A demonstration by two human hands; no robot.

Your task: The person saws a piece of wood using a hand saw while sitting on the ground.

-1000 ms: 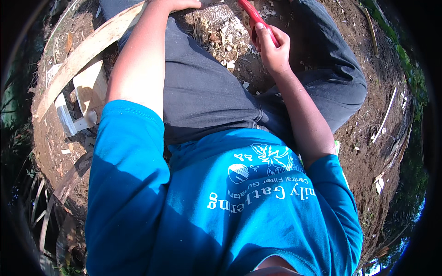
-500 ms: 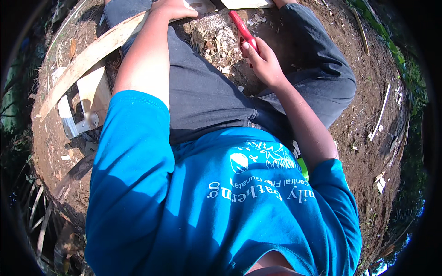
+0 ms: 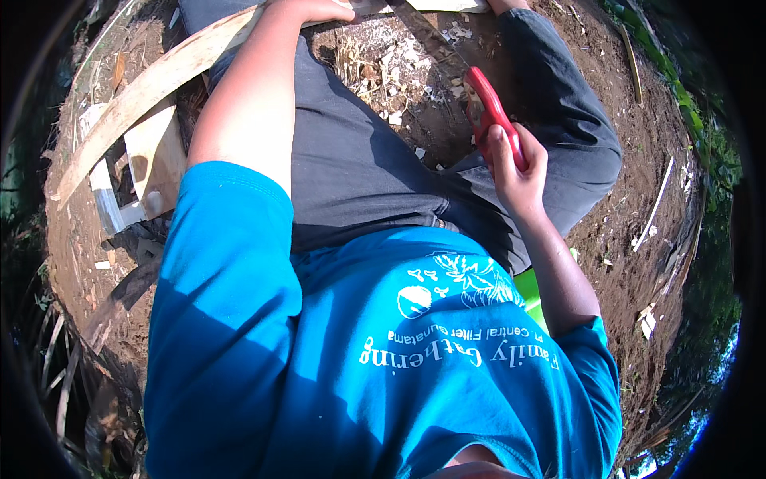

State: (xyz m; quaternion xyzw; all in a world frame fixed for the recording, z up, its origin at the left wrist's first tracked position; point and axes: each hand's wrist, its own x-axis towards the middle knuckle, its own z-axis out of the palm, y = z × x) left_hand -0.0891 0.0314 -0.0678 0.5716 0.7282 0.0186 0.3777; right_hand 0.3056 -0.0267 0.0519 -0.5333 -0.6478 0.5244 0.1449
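My right hand [image 3: 517,164] is closed around the red handle of a hand saw [image 3: 496,108], right of centre above my bent leg. The saw's thin blade slants up and left from the handle, reaching a long pale wooden board [image 3: 152,97] at the top edge. On that board rests my left hand [image 3: 315,9], gripping it with the thumb pointing right; its other fingers are mostly cut off by the frame. The board curves in the view from the left side up past my left forearm. Where blade and wood meet is only partly visible.
Wood chips and sawdust [image 3: 391,76] cover the soil between my legs. Left of me lies a wooden piece with a flat pale face [image 3: 154,156], beneath the board. Thin sticks [image 3: 654,203] lie on the ground at right. Dry branches [image 3: 72,383] are at lower left.
My right hand has drawn the saw handle back toward my body and to the right, exposing more blade. My left hand stays on the board, shifted slightly in view.
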